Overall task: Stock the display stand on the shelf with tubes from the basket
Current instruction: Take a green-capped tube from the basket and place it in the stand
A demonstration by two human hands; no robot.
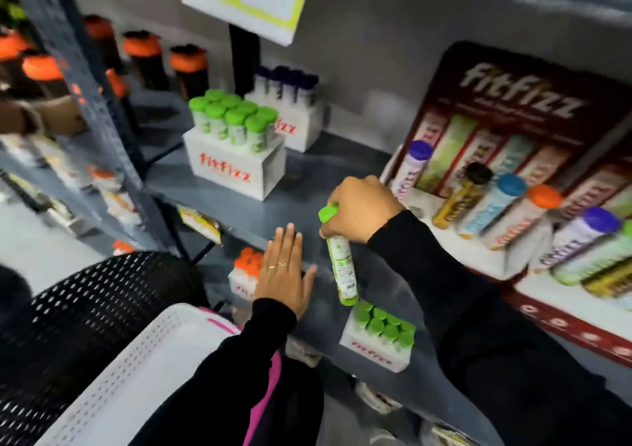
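- Right hand (359, 207), at centre frame, is clamped round the upper part of a green-capped tube (340, 260) – held near the cap, likely so the base can drop into a slot.
- Fitfizz display stand (513, 103) fills the right of the frame, its tubes leaning in tiers.
- Left hand (284, 267) lies flat, fingers spread, on the shelf edge (273, 216) – holding nothing, probably bracing.
- White basket (136, 370) sits lower left.
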